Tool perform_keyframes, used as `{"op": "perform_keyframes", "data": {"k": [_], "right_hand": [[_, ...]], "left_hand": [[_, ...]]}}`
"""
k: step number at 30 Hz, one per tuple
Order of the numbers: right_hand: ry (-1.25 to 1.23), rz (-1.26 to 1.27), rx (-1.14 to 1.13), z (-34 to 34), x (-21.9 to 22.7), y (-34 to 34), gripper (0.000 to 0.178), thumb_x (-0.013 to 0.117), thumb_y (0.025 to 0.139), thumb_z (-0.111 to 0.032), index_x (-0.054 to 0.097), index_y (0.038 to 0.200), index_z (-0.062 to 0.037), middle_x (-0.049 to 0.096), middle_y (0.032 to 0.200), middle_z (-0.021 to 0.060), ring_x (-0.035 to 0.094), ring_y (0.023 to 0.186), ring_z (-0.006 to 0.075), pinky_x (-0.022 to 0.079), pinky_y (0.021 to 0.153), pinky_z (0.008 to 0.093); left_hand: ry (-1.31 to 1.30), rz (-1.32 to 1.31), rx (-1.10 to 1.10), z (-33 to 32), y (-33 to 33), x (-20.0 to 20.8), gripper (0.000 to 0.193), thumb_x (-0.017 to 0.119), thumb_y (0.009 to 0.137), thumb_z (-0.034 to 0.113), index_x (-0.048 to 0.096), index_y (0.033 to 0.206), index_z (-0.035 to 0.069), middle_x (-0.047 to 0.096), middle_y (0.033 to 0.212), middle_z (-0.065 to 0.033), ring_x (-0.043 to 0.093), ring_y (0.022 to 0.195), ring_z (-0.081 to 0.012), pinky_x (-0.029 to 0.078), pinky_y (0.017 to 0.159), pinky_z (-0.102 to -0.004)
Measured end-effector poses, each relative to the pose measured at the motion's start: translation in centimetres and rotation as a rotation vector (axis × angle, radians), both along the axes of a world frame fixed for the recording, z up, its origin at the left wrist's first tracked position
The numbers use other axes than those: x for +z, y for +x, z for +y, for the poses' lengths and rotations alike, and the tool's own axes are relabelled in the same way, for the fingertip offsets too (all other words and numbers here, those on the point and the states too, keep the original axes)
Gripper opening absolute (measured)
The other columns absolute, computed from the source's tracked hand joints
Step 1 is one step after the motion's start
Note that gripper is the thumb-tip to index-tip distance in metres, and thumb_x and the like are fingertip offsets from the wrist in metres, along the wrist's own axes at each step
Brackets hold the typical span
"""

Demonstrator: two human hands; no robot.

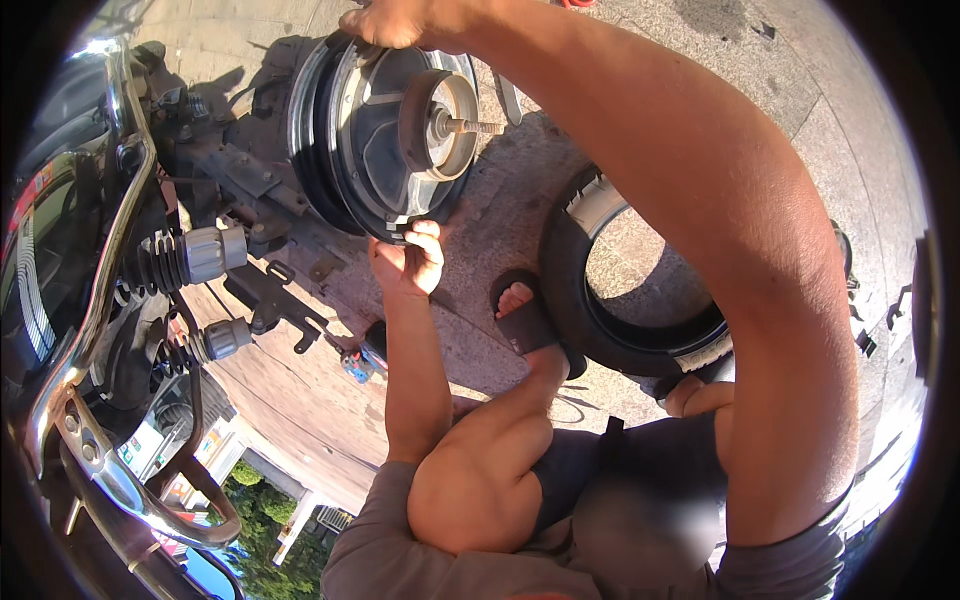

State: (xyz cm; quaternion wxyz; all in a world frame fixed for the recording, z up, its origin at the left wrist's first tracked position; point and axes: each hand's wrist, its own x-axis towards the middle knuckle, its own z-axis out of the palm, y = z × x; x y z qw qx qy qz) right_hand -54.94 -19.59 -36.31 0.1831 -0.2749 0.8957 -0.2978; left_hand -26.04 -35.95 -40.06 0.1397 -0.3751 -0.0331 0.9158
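Observation:
A bare metal scooter wheel [372, 150] without a tyre sits on the rear of a scooter, a short axle stub [482, 127] sticking out of its hub. My left hand [410, 258] grips the lower edge of the wheel's rim. My right hand [388, 22] reaches over on a long outstretched arm and holds the rim's upper edge. Both hands touch the wheel on opposite sides.
A black tyre [578, 300] lies on the concrete beside my sandalled foot [522, 312]. The scooter's body and chrome rail [95, 300] fill the left side, with two shock absorbers [195, 255]. A small blue object [356, 366] lies on the ground.

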Motion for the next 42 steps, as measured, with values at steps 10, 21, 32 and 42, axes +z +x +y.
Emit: {"op": "perform_keyframes", "data": {"k": [10,21,32,42], "right_hand": [[-0.383,-0.186,-0.282,6.9,0.5,3.3,0.052,0.055,0.092,-0.048,0.072,0.085,0.0005,0.07,0.089,0.0241,0.068,0.086,0.0386,0.054,0.077,0.0437],[0.125,0.001,-0.504,33.0,-7.8,14.5,0.037,0.057,0.089,-0.031,0.063,0.12,-0.0098,0.069,0.098,0.0204,0.068,0.088,0.0353,0.053,0.082,0.0428],[0.036,-0.205,-0.764,45.3,-9.9,25.5,0.03,0.061,0.084,-0.024,0.068,0.108,-0.0076,0.07,0.092,0.0214,0.068,0.091,0.0385,0.053,0.084,0.0449],[-0.092,-0.19,-0.895,46.1,-12.9,31.9,0.034,0.065,0.085,-0.023,0.064,0.116,-0.0083,0.069,0.1,0.021,0.068,0.093,0.0356,0.053,0.085,0.0425]], "left_hand": [[-0.122,0.057,-0.075,-1.6,0.4,-1.4,0.036,0.058,0.084,0.026,0.07,0.106,0.0,0.071,0.105,-0.0162,0.062,0.089,-0.0333,0.06,0.066,-0.0297],[-0.592,-0.094,-0.082,2.0,2.0,-0.4,0.076,0.062,0.083,0.062,0.051,0.131,0.004,0.062,0.117,-0.0178,0.063,0.097,-0.0357,0.058,0.07,-0.0403],[-0.984,-0.17,-0.591,10.0,6.7,-0.3,0.049,0.064,0.093,0.037,0.054,0.126,0.002,0.062,0.108,-0.0137,0.062,0.088,-0.0259,0.052,0.076,-0.0377],[-1.738,0.401,-0.811,16.5,0.8,7.2,0.032,0.068,0.093,0.015,0.061,0.12,0.0,0.066,0.102,-0.0053,0.063,0.081,-0.0111,0.053,0.07,-0.0253]]}}
